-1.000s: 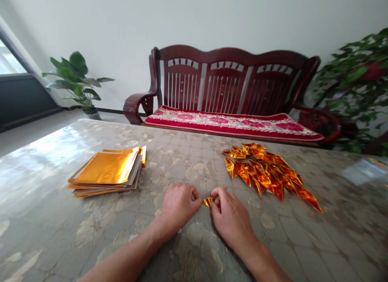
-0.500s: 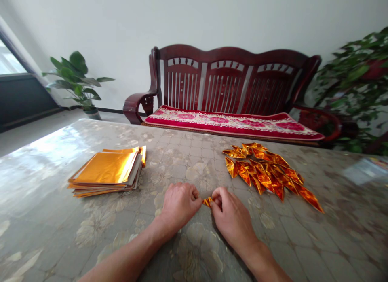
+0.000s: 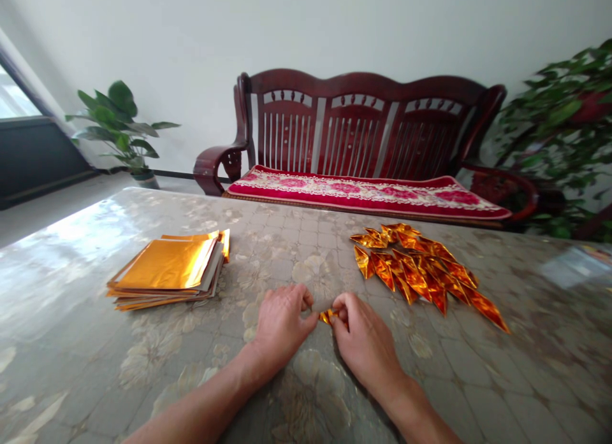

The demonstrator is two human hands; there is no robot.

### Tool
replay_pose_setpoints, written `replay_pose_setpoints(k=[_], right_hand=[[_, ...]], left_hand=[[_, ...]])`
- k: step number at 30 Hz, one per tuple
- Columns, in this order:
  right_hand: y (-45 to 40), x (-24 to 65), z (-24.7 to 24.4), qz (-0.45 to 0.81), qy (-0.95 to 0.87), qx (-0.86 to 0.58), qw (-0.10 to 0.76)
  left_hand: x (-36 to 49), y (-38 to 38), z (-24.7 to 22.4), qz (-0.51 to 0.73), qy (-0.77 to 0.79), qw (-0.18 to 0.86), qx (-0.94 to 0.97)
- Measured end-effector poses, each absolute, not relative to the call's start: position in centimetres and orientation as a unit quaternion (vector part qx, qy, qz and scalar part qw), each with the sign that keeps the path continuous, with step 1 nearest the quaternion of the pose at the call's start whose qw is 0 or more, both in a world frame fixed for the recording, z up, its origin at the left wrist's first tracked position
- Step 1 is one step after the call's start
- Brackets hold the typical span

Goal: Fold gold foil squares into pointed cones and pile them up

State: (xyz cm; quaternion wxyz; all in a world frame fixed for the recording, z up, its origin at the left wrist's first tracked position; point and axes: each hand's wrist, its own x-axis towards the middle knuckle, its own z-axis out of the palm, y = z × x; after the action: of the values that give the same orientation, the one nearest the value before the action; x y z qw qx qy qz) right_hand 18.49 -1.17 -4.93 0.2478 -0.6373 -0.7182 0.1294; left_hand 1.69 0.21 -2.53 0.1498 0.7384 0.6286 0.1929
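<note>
A small folded piece of gold foil paper shows between my two hands, low in the middle of the table. My right hand pinches its right side between thumb and fingers. My left hand is at its left, thumb tip beside the foil, with a gap between the thumb and the curled fingers. On the left lies a stack of flat gold foil sheets, some with grey undersides. Several folded, pointed gold foil pieces lie in overlapping rows to the right.
The table has a patterned grey cover. A clear plastic packet lies near its right edge. Behind stand a dark red wooden bench with a red floral cushion, and leafy plants at both sides.
My left thumb and fingers have parted a little, widening the gap between them. My right hand has hardly moved and still pinches the foil.
</note>
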Motion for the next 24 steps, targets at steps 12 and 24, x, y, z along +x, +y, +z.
replay_pose_setpoints(k=[12,24], right_hand=[[-1.4,18.7,-4.8,0.139,-0.729,-0.617,0.264],[-1.7,19.5,-4.7,0.176,-0.744,-0.580,0.283]], left_hand=[[1.8,-2.7,-3.9,0.206,0.398,0.082,0.890],[2.4,-3.3,-3.4,0.089,0.434,0.013,0.896]])
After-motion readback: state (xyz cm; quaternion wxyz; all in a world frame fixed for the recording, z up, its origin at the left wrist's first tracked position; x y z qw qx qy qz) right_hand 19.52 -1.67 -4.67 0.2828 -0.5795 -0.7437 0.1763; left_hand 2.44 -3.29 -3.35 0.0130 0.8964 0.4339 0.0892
